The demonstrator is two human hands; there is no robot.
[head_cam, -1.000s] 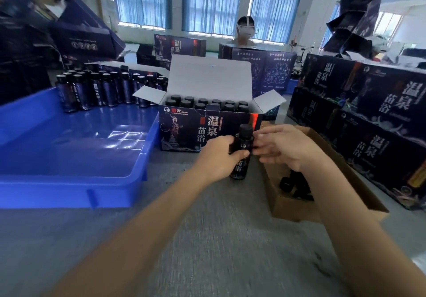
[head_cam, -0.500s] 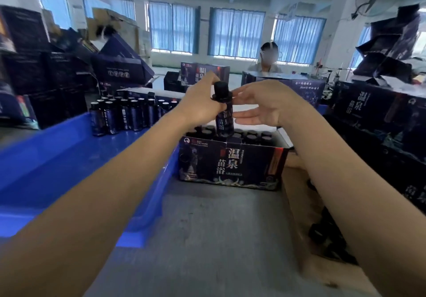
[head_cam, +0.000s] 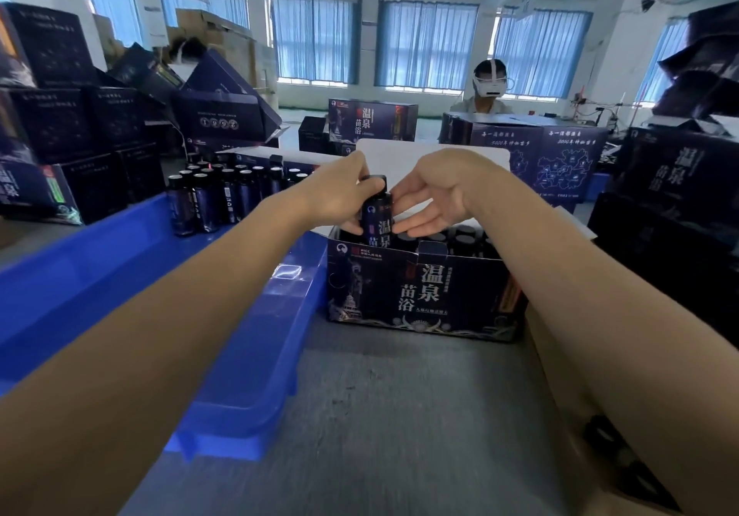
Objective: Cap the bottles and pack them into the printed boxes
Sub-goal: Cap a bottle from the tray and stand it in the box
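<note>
A dark capped bottle [head_cam: 378, 217] stands upright with its base down inside the open printed box [head_cam: 424, 295], at the box's front left corner. My left hand [head_cam: 340, 195] grips the bottle at its cap and upper body. My right hand [head_cam: 432, 199] touches the bottle's right side with loosely extended fingers. Several capped bottles [head_cam: 460, 235] fill the box behind it. The white lid flap [head_cam: 400, 155] stands up behind my hands.
A blue plastic tray [head_cam: 248, 335] lies to the left, with several dark bottles [head_cam: 224, 195] at its far end. A brown cardboard box with black caps [head_cam: 608, 447] sits at the right. Stacks of printed boxes [head_cam: 680, 179] surround the table. A person sits beyond.
Both hands carried the bottle from in front of the box up and over its front wall, then down into the box's front left corner.
</note>
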